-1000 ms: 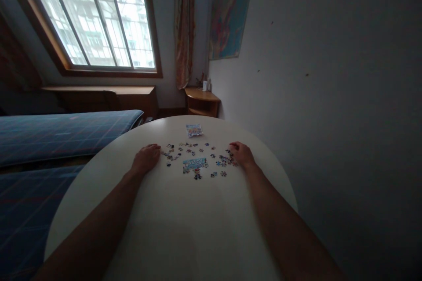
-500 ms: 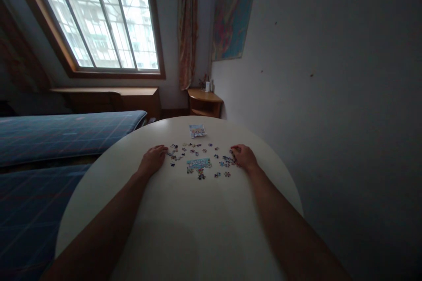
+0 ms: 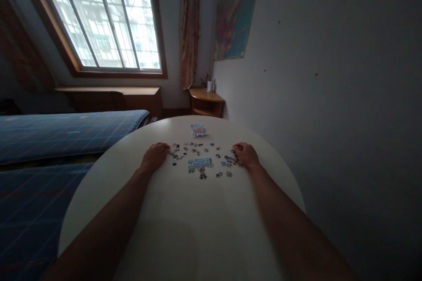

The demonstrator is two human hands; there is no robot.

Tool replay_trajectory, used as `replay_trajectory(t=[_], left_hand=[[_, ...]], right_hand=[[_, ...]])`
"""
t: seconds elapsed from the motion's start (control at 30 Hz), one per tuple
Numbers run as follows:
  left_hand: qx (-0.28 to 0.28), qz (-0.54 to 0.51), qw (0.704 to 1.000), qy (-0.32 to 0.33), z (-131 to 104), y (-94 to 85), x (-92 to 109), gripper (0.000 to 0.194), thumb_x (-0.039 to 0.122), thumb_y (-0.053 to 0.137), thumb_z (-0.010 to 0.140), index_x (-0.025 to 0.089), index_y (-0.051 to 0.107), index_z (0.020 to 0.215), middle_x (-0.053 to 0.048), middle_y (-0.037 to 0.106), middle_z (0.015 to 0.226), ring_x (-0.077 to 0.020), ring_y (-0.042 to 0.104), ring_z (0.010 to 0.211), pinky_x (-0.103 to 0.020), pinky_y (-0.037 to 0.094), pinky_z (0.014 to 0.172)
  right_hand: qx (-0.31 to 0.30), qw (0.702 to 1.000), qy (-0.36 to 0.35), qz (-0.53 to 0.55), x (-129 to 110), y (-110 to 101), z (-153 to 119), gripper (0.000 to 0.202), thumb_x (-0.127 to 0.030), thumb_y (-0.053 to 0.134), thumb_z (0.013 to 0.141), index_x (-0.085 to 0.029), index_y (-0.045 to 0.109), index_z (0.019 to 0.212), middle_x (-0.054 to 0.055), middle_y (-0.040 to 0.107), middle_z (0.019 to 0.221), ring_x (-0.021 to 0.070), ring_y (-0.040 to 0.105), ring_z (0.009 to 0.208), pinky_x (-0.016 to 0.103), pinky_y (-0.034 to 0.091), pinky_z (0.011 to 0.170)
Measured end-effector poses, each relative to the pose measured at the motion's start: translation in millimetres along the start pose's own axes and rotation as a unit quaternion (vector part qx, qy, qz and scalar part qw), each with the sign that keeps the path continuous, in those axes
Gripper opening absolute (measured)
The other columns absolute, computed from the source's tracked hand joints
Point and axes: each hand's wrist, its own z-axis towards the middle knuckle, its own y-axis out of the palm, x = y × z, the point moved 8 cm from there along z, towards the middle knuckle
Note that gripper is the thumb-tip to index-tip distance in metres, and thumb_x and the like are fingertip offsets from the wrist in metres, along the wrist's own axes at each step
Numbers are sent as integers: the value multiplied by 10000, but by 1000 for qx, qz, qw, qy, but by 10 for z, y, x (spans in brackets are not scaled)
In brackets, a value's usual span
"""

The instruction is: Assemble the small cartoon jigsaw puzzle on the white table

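A partly joined puzzle (image 3: 201,163) lies flat on the white round table (image 3: 198,210), its top rows in blue and a few pieces hanging below. Several loose pieces surround it. My left hand (image 3: 157,156) rests at the left edge of the loose pieces, fingers together near a small cluster (image 3: 177,155). On the right, my right hand (image 3: 245,155) has its fingers pinched beside a denser pile of pieces (image 3: 229,160). Whatever either hand may hold is too small to make out. Behind the pieces sits a small picture packet (image 3: 199,130).
A bed with a blue plaid mattress (image 3: 72,134) stands to the left of the table. Beyond the table's far edge is a wooden corner shelf (image 3: 206,95) with small items on it. A bare wall (image 3: 313,118) runs along the right.
The whole view has shifted slightly, so things appear a little further right. Both hands stay beside the same pieces, and the puzzle looks the same.
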Motion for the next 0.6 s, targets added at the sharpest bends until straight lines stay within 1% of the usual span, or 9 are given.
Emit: replay_trajectory(t=[0.07, 0.13, 0.2, 0.27, 0.4, 0.5, 0.6], left_hand=[[6, 12, 1000, -5, 27, -53, 36, 312, 243, 439, 884, 248, 704, 1050, -39, 702, 1133, -209, 634, 1038, -308, 481, 921], [18, 29, 999, -21, 48, -114, 56, 311, 267, 430, 886, 240, 695, 1048, -57, 708, 1098, -220, 644, 1005, -317, 498, 868], [30, 52, 997, -46, 60, -165, 56, 322, 329, 426, 887, 209, 708, 985, -96, 720, 1024, -254, 659, 943, -350, 511, 813], [34, 76, 994, -72, 68, -189, 43, 376, 376, 409, 885, 174, 726, 906, -138, 726, 936, -291, 672, 871, -389, 515, 764], [23, 105, 988, -108, 90, -164, 10, 439, 386, 395, 866, 144, 755, 803, -179, 733, 857, -321, 688, 806, -408, 514, 715], [14, 113, 987, -114, 115, -131, 6, 449, 399, 407, 853, 137, 766, 788, -189, 736, 848, -323, 694, 795, -398, 513, 708], [20, 117, 987, -111, 138, -123, 10, 465, 395, 393, 863, 129, 769, 801, -194, 737, 852, -327, 696, 799, -397, 513, 703]], right_hand=[[-3, 1000, -2, -5, -18, -9, 11, 284, -401, 546, 868, -206, 746, 921, 85, 753, 927, 197, 686, 846, 284, 490, 770], [-12, 1000, -11, -10, -47, -13, 20, 327, -435, 523, 887, -197, 744, 917, 95, 748, 937, 197, 681, 840, 279, 480, 759], [-27, 999, -30, -16, -88, -5, 28, 383, -463, 481, 914, -183, 742, 892, 102, 739, 933, 194, 669, 840, 275, 467, 764], [-43, 997, -58, -19, -131, 10, 34, 440, -471, 425, 945, -172, 737, 861, 108, 728, 935, 194, 652, 875, 276, 453, 799], [-69, 991, -109, -19, -193, 42, 34, 492, -480, 353, 977, -167, 724, 892, 107, 701, 999, 202, 604, 982, 289, 408, 903], [-79, 987, -136, -29, -231, 59, 26, 514, -507, 335, 978, -157, 707, 927, 113, 685, 1010, 216, 581, 985, 307, 396, 914], [-90, 981, -171, -32, -293, 65, 10, 526, -522, 318, 980, -155, 693, 941, 110, 677, 1006, 218, 569, 962, 316, 392, 908]])
